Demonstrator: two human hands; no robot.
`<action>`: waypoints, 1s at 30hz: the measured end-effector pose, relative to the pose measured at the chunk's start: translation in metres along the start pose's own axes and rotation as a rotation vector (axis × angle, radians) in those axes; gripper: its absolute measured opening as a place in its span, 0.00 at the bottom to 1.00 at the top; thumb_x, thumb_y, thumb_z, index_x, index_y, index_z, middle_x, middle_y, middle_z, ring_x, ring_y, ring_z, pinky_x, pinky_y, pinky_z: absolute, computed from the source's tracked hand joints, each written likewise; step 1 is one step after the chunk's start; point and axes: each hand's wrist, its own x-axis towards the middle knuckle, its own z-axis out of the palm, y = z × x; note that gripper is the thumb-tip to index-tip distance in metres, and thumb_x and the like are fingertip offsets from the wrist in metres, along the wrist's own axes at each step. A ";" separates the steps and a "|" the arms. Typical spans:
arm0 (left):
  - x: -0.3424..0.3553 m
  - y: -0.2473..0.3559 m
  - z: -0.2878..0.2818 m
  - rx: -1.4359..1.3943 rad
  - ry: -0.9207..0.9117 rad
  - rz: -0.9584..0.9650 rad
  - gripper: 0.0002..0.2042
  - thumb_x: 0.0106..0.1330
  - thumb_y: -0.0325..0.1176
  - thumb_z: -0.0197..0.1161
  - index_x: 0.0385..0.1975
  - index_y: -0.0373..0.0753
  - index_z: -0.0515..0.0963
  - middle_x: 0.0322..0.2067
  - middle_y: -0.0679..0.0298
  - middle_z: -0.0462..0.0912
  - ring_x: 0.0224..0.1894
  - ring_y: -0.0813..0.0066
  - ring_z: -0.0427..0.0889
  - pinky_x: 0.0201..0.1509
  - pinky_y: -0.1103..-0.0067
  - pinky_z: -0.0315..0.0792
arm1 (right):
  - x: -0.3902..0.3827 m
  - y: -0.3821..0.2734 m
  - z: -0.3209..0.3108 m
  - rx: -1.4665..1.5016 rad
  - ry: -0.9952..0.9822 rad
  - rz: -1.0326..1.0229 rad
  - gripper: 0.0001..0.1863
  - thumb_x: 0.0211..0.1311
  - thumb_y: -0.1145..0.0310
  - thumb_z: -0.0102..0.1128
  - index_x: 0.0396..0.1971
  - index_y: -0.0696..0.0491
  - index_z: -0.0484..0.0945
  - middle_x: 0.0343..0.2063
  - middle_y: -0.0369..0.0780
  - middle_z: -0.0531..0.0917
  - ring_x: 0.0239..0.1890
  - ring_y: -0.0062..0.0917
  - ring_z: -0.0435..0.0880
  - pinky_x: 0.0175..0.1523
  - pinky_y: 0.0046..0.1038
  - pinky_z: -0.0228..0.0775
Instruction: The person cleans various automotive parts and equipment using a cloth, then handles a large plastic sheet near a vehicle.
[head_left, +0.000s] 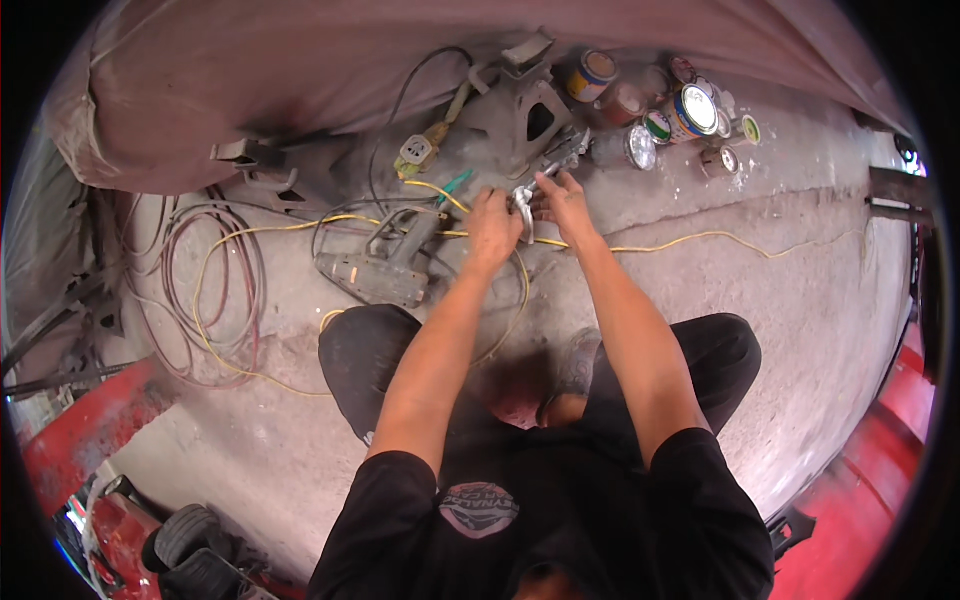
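Note:
Just above the concrete floor, a silver metal tool [526, 208] with a curved handle-like piece lies between my two hands; its outline resembles a spray gun, but the fingers cover part of it. My left hand [493, 232] is closed, its fingertips at the tool's left side. My right hand [566, 212] grips the upper right part with thumb and fingers. Beyond the hands lies a greyish clutter of metal [568, 148] touching or close to the tool. Left of my left hand are a green-handled tool [456, 184] and a dusty grey power tool [375, 277].
Several paint cans [684, 114] and a clear cup [640, 147] stand at the back right. Two metal stands [535, 120] [262, 172] sit under a draped sheet [300, 80]. Coiled hoses [260, 270], a yellow cord [690, 236] and an outlet box [415, 150] lie about. Red panels [860, 490] flank me.

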 end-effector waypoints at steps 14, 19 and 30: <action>0.001 0.010 -0.013 0.238 -0.229 0.055 0.08 0.61 0.33 0.60 0.25 0.35 0.78 0.32 0.50 0.82 0.37 0.46 0.80 0.42 0.59 0.73 | 0.049 0.014 -0.012 -0.387 0.222 -0.237 0.21 0.57 0.57 0.67 0.28 0.65 0.77 0.27 0.56 0.82 0.36 0.51 0.82 0.45 0.41 0.72; -0.019 0.004 -0.017 -0.061 -0.126 0.234 0.10 0.62 0.34 0.58 0.21 0.35 0.74 0.28 0.50 0.80 0.33 0.45 0.77 0.36 0.56 0.70 | 0.047 0.010 -0.014 -0.482 0.346 -0.404 0.20 0.57 0.60 0.67 0.27 0.65 0.77 0.23 0.54 0.82 0.33 0.50 0.82 0.43 0.41 0.71; -0.018 0.022 -0.016 0.075 -0.097 0.263 0.23 0.57 0.42 0.69 0.47 0.36 0.72 0.39 0.50 0.78 0.45 0.50 0.76 0.47 0.63 0.71 | 0.054 0.019 -0.034 -0.422 0.341 -0.420 0.22 0.57 0.59 0.67 0.18 0.65 0.76 0.21 0.55 0.81 0.29 0.48 0.82 0.37 0.41 0.71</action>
